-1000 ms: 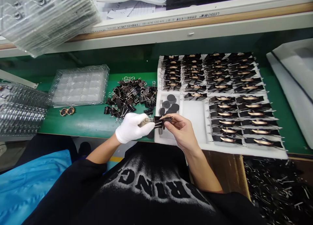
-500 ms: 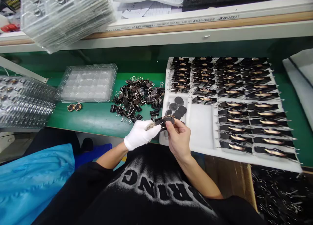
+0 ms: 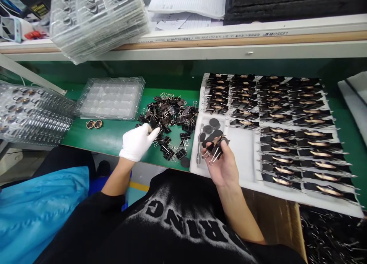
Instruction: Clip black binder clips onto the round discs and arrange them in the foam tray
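Note:
My left hand [image 3: 137, 141], in a white glove, is at the left edge of a pile of black binder clips [image 3: 172, 113]. Its thumb and forefinger pinch a black binder clip [image 3: 153, 122]. My bare right hand [image 3: 223, 164] is over the left end of the white foam tray [image 3: 242, 157]. Its fingers close around a gold-rimmed round piece [image 3: 221, 138], like a watch case, with a black binder clip [image 3: 215, 152] on it, wire handles pointing down. Fingers partly cover the piece. Dark round discs [image 3: 215, 123] lie in the tray beside this hand.
Rows of clipped gold-rimmed pieces [image 3: 282, 160] fill much of the tray. Two round gold pieces [image 3: 94, 124] lie left on the green bench [image 3: 111, 137], near clear blister trays [image 3: 113, 99]. More tray stacks rest at far left and on the shelf [image 3: 183, 51]. A loose disc [image 3: 185, 162] sits near the bench edge.
My left hand has left the right hand and moved left to the clip pile. My right hand has turned palm up, keeping the round piece, now with a binder clip visible on it.

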Demonstrator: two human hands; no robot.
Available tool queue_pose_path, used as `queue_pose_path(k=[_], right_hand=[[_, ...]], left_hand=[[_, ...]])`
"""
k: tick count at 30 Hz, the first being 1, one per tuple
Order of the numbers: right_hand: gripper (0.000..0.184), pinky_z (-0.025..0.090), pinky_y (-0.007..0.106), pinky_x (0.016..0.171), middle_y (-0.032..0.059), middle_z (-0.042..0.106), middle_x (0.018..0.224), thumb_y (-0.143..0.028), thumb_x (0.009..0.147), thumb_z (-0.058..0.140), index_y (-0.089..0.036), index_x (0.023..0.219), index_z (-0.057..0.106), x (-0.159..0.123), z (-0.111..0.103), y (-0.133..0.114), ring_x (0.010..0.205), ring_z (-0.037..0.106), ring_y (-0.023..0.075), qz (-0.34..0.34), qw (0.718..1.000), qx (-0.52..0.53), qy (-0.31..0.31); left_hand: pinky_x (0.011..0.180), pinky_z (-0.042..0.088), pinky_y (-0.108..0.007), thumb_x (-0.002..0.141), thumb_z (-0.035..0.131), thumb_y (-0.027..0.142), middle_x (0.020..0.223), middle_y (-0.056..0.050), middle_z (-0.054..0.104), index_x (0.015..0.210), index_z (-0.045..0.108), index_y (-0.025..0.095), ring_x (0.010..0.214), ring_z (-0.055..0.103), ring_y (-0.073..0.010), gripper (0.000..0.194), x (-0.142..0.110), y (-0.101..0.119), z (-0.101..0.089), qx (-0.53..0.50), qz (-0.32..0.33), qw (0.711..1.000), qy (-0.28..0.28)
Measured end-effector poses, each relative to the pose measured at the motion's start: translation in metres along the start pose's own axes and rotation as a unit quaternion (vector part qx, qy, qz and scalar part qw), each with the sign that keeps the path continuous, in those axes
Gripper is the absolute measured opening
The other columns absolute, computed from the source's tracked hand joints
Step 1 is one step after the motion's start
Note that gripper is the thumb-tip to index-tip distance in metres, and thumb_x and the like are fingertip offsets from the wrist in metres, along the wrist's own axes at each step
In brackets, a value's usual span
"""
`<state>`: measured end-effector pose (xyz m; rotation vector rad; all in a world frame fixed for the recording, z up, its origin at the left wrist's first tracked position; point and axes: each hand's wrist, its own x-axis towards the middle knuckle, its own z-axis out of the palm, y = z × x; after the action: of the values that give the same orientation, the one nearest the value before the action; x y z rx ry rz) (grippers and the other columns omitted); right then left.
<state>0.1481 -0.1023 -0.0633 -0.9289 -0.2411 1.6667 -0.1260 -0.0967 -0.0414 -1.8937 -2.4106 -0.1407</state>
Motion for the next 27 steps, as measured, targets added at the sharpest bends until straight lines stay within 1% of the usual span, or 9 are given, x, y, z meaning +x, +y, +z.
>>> queue_pose_path(k=[4, 6, 10, 16, 19, 21, 23, 25, 27], right_hand=[[0.031, 0.064, 0.03, 0.072, -0.003, 0.073, 0.088, -0.045, 0.075, 0.092, -0.025, 0.09, 0.074, -0.002, 0.003, 0.009, 0.082, 0.072, 0.0147, 0.024, 0.999, -0.021, -0.01], [0.032, 0.064, 0.03, 0.072, -0.0027, 0.072, 0.088, -0.045, 0.073, 0.093, -0.025, 0.089, 0.074, -0.004, 0.005, 0.013, 0.082, 0.072, 0.0151, 0.029, 0.999, -0.032, -0.021], [0.029, 0.065, 0.032, 0.073, -0.0024, 0.073, 0.087, -0.046, 0.077, 0.091, -0.026, 0.089, 0.074, -0.004, 0.006, 0.012, 0.08, 0.073, 0.0156, 0.005, 0.996, -0.067, -0.06], [0.027, 0.064, 0.03, 0.071, -0.0014, 0.073, 0.088, -0.043, 0.077, 0.091, -0.025, 0.089, 0.075, -0.002, 0.003, 0.009, 0.081, 0.073, 0.0158, -0.007, 0.996, -0.067, -0.058], [0.022, 0.064, 0.029, 0.072, -0.0006, 0.073, 0.09, -0.043, 0.082, 0.088, -0.026, 0.091, 0.077, -0.002, 0.003, 0.011, 0.084, 0.073, 0.0161, -0.023, 0.992, -0.087, -0.085], [0.019, 0.065, 0.032, 0.08, 0.0031, 0.076, 0.106, -0.043, 0.087, 0.083, -0.028, 0.097, 0.079, -0.001, 0.004, 0.012, 0.1, 0.074, 0.0199, -0.051, 0.981, -0.137, -0.13], [0.019, 0.064, 0.04, 0.095, 0.0074, 0.071, 0.134, -0.043, 0.09, 0.08, -0.028, 0.101, 0.08, -0.001, 0.008, 0.011, 0.126, 0.068, 0.0261, -0.086, 0.954, -0.209, -0.195], [0.018, 0.056, 0.046, 0.11, 0.0082, 0.062, 0.152, -0.042, 0.09, 0.08, -0.027, 0.101, 0.082, 0.0, 0.013, 0.009, 0.143, 0.057, 0.0304, -0.108, 0.919, -0.272, -0.262], [0.017, 0.05, 0.048, 0.117, 0.0092, 0.068, 0.145, -0.042, 0.089, 0.081, -0.026, 0.097, 0.082, 0.0, 0.017, 0.009, 0.145, 0.056, 0.0311, -0.113, 0.9, -0.297, -0.297]], left_hand=[[0.062, 0.033, -0.032, 0.099, 0.052, 0.064, 0.094, -0.009, 0.078, 0.101, 0.074, 0.023, 0.077, 0.071, -0.0259, 0.046, 0.002, 0.008, 0.013, 0.043, -0.026, 0.998, -0.049], [0.064, 0.035, -0.032, 0.099, 0.053, 0.063, 0.096, -0.01, 0.077, 0.098, 0.074, 0.023, 0.079, 0.071, -0.0258, 0.045, 0.002, 0.013, 0.015, 0.033, -0.038, 0.997, -0.063], [0.067, 0.038, -0.033, 0.1, 0.054, 0.056, 0.092, -0.007, 0.076, 0.092, 0.071, 0.023, 0.08, 0.07, -0.0247, 0.039, 0.004, 0.018, 0.017, -0.014, -0.046, 0.996, -0.074], [0.073, 0.04, -0.034, 0.104, 0.053, 0.046, 0.093, -0.007, 0.076, 0.093, 0.07, 0.023, 0.081, 0.069, -0.0237, 0.031, -0.002, 0.016, 0.018, -0.048, -0.013, 0.998, -0.043], [0.077, 0.04, -0.034, 0.106, 0.051, 0.043, 0.092, -0.007, 0.074, 0.091, 0.068, 0.021, 0.082, 0.067, -0.0234, 0.032, -0.008, 0.015, 0.014, -0.064, 0.013, 0.997, 0.031], [0.078, 0.041, -0.035, 0.106, 0.051, 0.041, 0.088, -0.007, 0.072, 0.089, 0.067, 0.02, 0.079, 0.064, -0.0228, 0.031, -0.014, 0.017, 0.008, -0.091, 0.047, 0.989, 0.104], [0.077, 0.041, -0.036, 0.105, 0.055, 0.039, 0.082, -0.006, 0.069, 0.088, 0.065, 0.02, 0.075, 0.06, -0.0215, 0.028, -0.019, 0.025, 0.001, -0.127, 0.119, 0.972, 0.158], [0.076, 0.041, -0.036, 0.104, 0.059, 0.034, 0.077, -0.004, 0.065, 0.084, 0.062, 0.021, 0.073, 0.058, -0.0199, 0.023, -0.025, 0.037, -0.005, -0.17, 0.216, 0.946, 0.169], [0.075, 0.042, -0.035, 0.102, 0.061, 0.028, 0.075, -0.002, 0.063, 0.082, 0.058, 0.021, 0.074, 0.057, -0.0185, 0.021, -0.029, 0.051, -0.007, -0.23, 0.284, 0.916, 0.164]])
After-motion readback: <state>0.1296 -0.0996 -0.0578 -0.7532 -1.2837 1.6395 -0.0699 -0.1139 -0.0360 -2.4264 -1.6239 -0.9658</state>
